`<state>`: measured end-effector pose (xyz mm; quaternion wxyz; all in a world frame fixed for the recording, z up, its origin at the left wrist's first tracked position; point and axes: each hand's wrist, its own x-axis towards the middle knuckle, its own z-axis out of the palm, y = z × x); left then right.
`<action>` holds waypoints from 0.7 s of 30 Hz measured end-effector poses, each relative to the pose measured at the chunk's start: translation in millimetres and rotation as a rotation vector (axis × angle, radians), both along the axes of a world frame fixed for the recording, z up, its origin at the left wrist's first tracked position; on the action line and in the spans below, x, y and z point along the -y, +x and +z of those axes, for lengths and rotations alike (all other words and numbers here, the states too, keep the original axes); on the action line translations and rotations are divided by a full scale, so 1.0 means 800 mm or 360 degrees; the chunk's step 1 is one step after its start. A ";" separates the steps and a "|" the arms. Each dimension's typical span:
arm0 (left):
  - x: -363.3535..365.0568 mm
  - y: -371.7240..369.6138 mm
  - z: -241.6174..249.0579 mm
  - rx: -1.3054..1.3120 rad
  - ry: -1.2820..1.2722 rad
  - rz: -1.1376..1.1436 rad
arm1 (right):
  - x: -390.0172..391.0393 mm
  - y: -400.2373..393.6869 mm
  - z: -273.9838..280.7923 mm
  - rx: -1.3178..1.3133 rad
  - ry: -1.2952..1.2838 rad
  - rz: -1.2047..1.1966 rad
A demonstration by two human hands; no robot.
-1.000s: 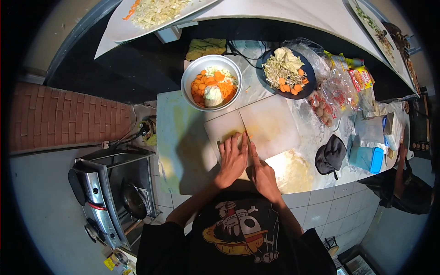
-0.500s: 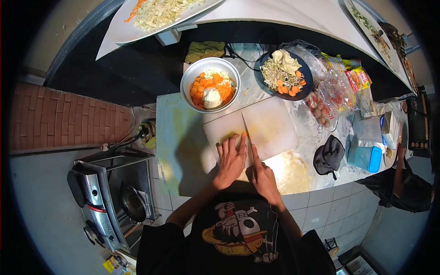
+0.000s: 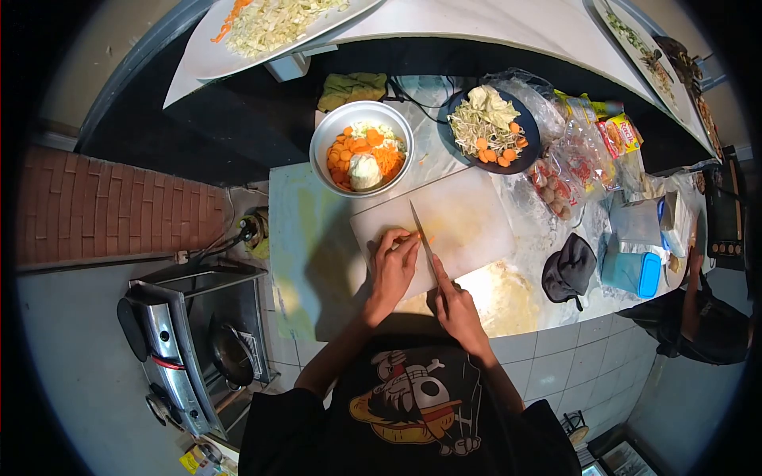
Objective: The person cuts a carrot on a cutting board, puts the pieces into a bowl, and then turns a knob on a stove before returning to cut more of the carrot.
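As left (image 3: 393,268) pinches, right (image 3: 457,308) grips knife (image 3: 421,228)

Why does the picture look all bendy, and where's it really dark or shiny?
Head view: probably a wide lens, as the edge of the white counter curves and the corners go black; head view: dark shadow on the table beside the left hand; head view: glare whitens the table near the right hand.

Single head-worn view: wide, rounded frame, dark at the corners. Set above the shirt (image 3: 417,404), facing forward and steeply down. Near enough for left hand (image 3: 391,271) and right hand (image 3: 458,308) whole, cutting board (image 3: 472,210) about mid-frame, shelf (image 3: 476,20) at the top edge, tiled floor (image 3: 556,365) farther below.
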<state>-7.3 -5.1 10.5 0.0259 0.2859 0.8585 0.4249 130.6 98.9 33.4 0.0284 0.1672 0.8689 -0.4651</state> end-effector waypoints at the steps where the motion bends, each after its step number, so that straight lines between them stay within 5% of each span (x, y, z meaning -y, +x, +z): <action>1: 0.000 0.000 0.001 0.0096 0.0030 0.0032 | 0.000 0.000 0.001 -0.0012 0.0029 -0.0007; 11: 0.003 -0.005 -0.006 0.0065 0.0081 0.0052 | 0.000 0.001 0.003 -0.0041 0.0111 -0.0067; 21: 0.002 -0.018 -0.003 0.0657 0.0003 0.0218 | 0.006 0.000 -0.003 0.0009 0.0036 0.0019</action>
